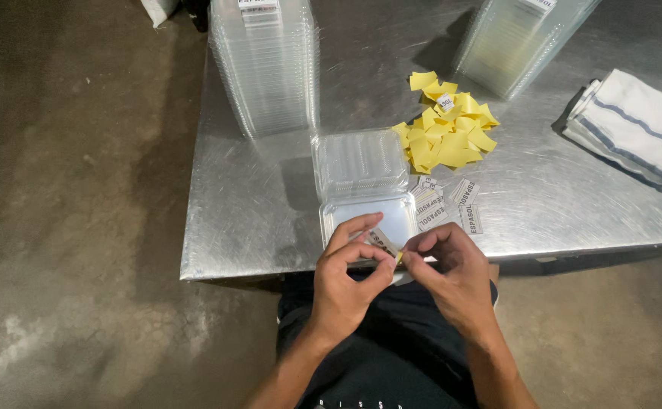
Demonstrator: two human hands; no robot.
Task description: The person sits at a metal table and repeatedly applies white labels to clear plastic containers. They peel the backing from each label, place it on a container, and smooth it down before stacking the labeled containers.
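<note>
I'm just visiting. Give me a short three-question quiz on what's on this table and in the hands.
1. True or false: the clear clamshell container in front of the person lies open.
2. What colour is the heap of paper scraps?
3. What do the left hand and right hand hold between them? A) small label B) folded towel C) stack of containers

Key: 1 true; 2 yellow; 3 A.

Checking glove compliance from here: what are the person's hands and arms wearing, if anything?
Nothing: the left hand and right hand are bare, with no gloves, rings or watch in sight. Both forearms are uncovered, no sleeves in view. Below them, dark clothing covers the lap.
</note>
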